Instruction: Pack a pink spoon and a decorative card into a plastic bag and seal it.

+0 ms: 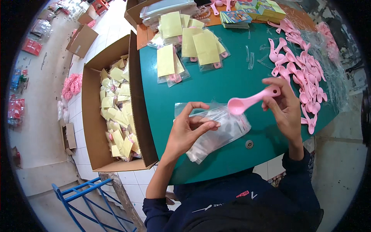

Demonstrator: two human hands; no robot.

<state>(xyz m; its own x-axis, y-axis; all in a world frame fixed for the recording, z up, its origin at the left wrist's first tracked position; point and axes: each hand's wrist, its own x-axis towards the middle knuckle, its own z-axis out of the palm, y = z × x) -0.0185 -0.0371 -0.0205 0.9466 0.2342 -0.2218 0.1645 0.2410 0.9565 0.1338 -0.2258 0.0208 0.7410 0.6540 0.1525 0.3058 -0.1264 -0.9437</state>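
My right hand [284, 106] grips a pink plastic measuring spoon [247, 103] by its handle end, between thumb and fingers. The spoon's bowl points left, above a stack of clear plastic bags [222, 135] on the green table [216, 89]. Over the left part of that stack, my left hand [191, 125] is curved, index finger and thumb apart, with nothing visible in it. A pile of similar pink spoons [305, 83] covers the right side of the table. At the far left of the table lie filled clear bags with yellow cards [206, 46].
Left of the table stands a tall open cardboard box [91, 127] full of packed bags. Stacks of small printed booklets [235, 17] sit at the far edge. A round metal piece [249, 144] lies near the front edge. A blue metal frame [87, 197] stands at lower left.
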